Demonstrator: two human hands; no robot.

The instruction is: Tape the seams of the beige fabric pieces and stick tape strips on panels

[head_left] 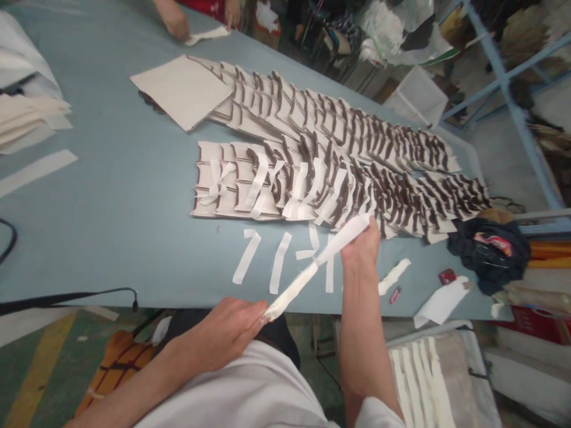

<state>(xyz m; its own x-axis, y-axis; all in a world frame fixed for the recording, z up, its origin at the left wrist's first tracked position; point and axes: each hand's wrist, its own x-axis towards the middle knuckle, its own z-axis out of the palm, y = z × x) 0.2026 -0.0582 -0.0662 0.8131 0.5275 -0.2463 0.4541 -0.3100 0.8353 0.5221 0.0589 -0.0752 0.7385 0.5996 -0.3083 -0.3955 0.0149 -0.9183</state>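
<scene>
A long white fabric strip (292, 291) stretches slantwise between my two hands, above the table's near edge. Its lower left end is pinched in the fingers of my left hand (238, 324). At the upper right end, my right hand (362, 241) grips it, with the fingers partly hidden. The strip looks narrow and cream toward the left, wider and whiter toward the right. Beyond it lie overlapping rows of beige pieces with dark brown edges (241, 178), with several loose white strips (257, 184) on top. More short white strips (280, 261) lie on the blue-grey table just past my hands.
Across the table (111, 238), another person's hands (173, 21) hold a cream strip. A square beige panel (182, 92) lies at the far left row end. A dark bundle (488, 252), a red box (446, 277) and a pink lighter-like item (395, 295) are to the right.
</scene>
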